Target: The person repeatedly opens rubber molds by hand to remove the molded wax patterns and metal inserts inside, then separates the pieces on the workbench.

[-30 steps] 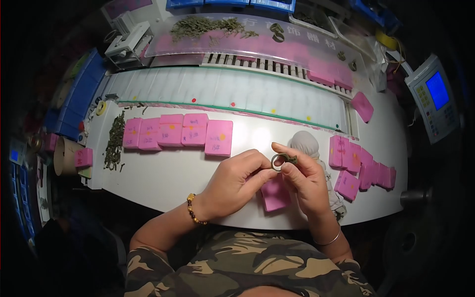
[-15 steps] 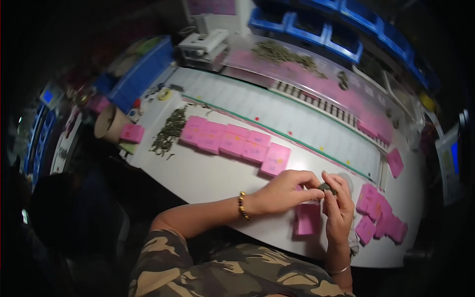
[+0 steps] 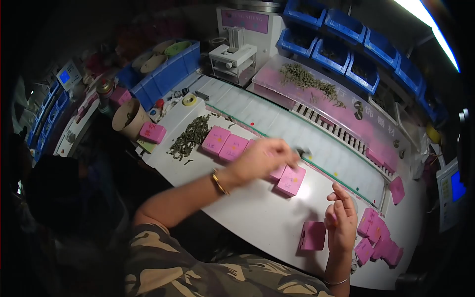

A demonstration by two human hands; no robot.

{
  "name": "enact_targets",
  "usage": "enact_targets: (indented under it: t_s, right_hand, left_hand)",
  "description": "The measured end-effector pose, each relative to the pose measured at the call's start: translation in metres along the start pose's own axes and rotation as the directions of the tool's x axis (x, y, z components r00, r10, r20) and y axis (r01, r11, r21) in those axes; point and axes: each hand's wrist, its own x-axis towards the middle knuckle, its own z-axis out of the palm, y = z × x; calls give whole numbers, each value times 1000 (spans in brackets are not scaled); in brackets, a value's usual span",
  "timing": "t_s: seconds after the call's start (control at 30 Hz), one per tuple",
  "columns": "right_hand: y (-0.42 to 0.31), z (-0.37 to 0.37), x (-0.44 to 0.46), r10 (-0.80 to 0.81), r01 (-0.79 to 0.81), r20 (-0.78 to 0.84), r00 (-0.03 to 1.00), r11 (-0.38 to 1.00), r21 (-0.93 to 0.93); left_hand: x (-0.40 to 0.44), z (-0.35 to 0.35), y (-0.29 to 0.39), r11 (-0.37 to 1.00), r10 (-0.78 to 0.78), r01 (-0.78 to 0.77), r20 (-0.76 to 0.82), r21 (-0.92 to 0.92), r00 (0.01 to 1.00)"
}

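My left hand [image 3: 262,161], with a gold bracelet at its wrist, is over the row of pink blocks [image 3: 215,139]. Motion smears its fingers, so their grip is unclear. Just off the fingertips, at the near edge of the belt, is a small dark blurred piece [image 3: 303,152]; whether it is touched I cannot tell. My right hand [image 3: 342,220] is held up with fingers curled in, and a small pink-orange bit shows between them, too small to name. Beside it a single pink block [image 3: 312,235] with a notch in its side rests on the white table [image 3: 237,200].
A pale conveyor belt [image 3: 232,104] with coloured dots crosses behind. At left lie a dark green dried heap [image 3: 192,136], a beige bucket [image 3: 131,119] and a blue crate [image 3: 168,67]. More pink blocks [image 3: 378,235] are stacked at right. Blue bins [image 3: 331,52] hang above.
My left hand has moved up and left, away from my right hand, toward the belt. The dark piece was between both hands and is now by the belt edge. The view has shifted.
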Motion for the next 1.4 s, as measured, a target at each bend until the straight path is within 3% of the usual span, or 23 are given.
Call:
enact_targets:
  t_s: [0.03, 0.07, 0.1, 0.17, 0.2, 0.23, 0.27, 0.33, 0.4, 0.47, 0.5, 0.6, 0.63, 0.7, 0.77, 0.87, 0.93, 1.0, 1.03, 1.07, 1.2, 1.27, 1.4]
  right_hand:
    - [1, -8, 2, 105, -96, -40, 994, 980, 176]
    - [2, -15, 4, 213, -180, -59, 975, 920, 349]
    - [5, -21, 5, 217, -193, 0, 976, 871, 451]
    - [7, -19, 2, 209, -177, -15, 978, 861, 478]
    - [8, -17, 1, 207, -164, -29, 978, 848, 504]
    - [8, -15, 1, 204, -161, -30, 979, 847, 506]
    - [8, -13, 0, 197, -162, -12, 980, 840, 517]
    - [10, -9, -1, 182, -155, 1, 983, 835, 528]
    - [13, -7, -2, 195, -170, 14, 981, 816, 552]
    - [18, -11, -3, 191, -165, 12, 982, 815, 555]
    - [20, -14, -5, 187, -171, 27, 982, 817, 551]
    - [23, -17, -6, 157, -148, 30, 987, 828, 541]
    - [24, -17, -7, 121, -111, 16, 992, 839, 533]
    - [24, -16, -6, 91, -71, -15, 996, 857, 510]
    - [18, -14, -7, 36, -4, -65, 997, 896, 443]
    - [4, 4, -12, -15, 71, -202, 979, 958, 276]
    - [7, -2, -15, -58, 89, -177, 983, 981, 172]
    - [7, -8, -22, -50, 79, -192, 980, 986, 145]
    - [8, -10, -23, -114, 124, -159, 981, 991, 53]
    - [8, -12, -25, -173, 170, -115, 978, 985, -36]
    - [12, -20, -31, -217, 214, -120, 969, 976, -32]
    - [19, -29, -31, -260, 257, -99, 960, 965, -45]
    - [27, -36, -34, -272, 272, -42, 962, 962, 17]
  left_hand:
    - [6, -27, 10, 994, 75, -68, -74, 89, 994]
    - [15, -58, 16, 993, 12, 8, -177, 115, 984]
    - [24, -91, 23, 988, -46, 85, -280, 132, 959]
    - [49, -180, 36, 975, 1, 73, -336, 208, 942]
    - [60, -219, 49, 951, 22, 134, -492, 280, 870]
    - [73, -260, 61, 987, 82, 14, -566, 162, 820]
    - [81, -296, 73, 983, 175, -92, -638, 161, 750]
    - [92, -327, 88, 906, 329, -417, -739, 72, 588]
    - [113, -329, 88, 840, 297, -541, -869, 40, 397]
    - [125, -325, 74, 906, 276, -422, -769, 9, 576]
    - [132, -299, 65, 846, 328, -526, -698, -82, 636]
    - [134, -233, 38, 798, 259, -434, -414, -418, 873]
    - [123, -188, 40, 771, 122, -389, -483, -505, 867]
    - [116, -145, 7, 891, 301, -394, -356, -225, 885]
    - [83, -80, 12, 811, 209, -255, -147, -527, 967]
    - [38, 2, 14, 855, 53, -52, -12, -516, 999]
    - [19, 33, 2, 966, 93, -67, 97, -248, 991]
    - [2, 56, -1, 983, 0, 32, 176, -179, 984]
    - [0, 68, -15, 961, 116, -73, 151, -267, 982]
    - [-4, 76, -22, 962, 108, -58, 175, -268, 979]
    - [-13, 96, -38, 945, 119, -58, 174, -322, 977]
    - [-14, 100, -47, 950, 228, -184, 160, -253, 960]
    - [-20, 107, -46, 954, 247, -207, 179, -217, 952]
